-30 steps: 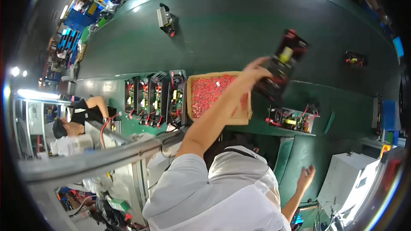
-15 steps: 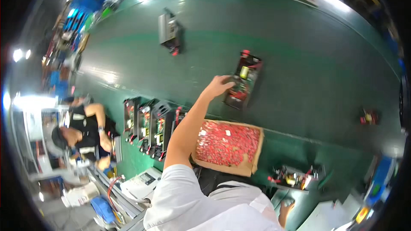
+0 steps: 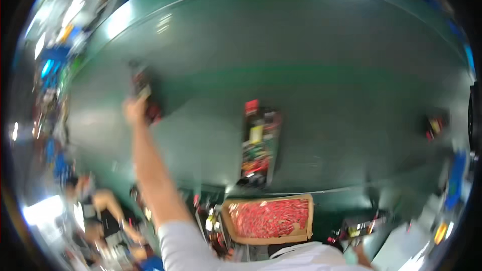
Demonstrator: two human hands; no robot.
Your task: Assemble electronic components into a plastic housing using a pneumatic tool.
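Note:
My left hand (image 3: 134, 111) reaches far to the left across the green surface. Its blurred fingers close round the near side of a dark electronic unit (image 3: 142, 86) with a red part at its near end. Another open-topped unit (image 3: 258, 145), with a yellow component, a green board and red wires, lies in the middle, away from both hands. At the lower right, my right hand (image 3: 359, 253) is low beside a further unit (image 3: 359, 227); its fingers are blurred and partly hidden.
A cardboard tray (image 3: 310, 221) of small red pieces stands in front of me. Left of it, another unit (image 3: 213, 226) stands by my arm. A small unit (image 3: 435, 125) lies far right. A co-worker's arm (image 3: 108, 206) shows at lower left.
My left hand has left the middle unit and moved left to the far-left one, whose grey side no longer shows. The whole view has shifted as my head turned.

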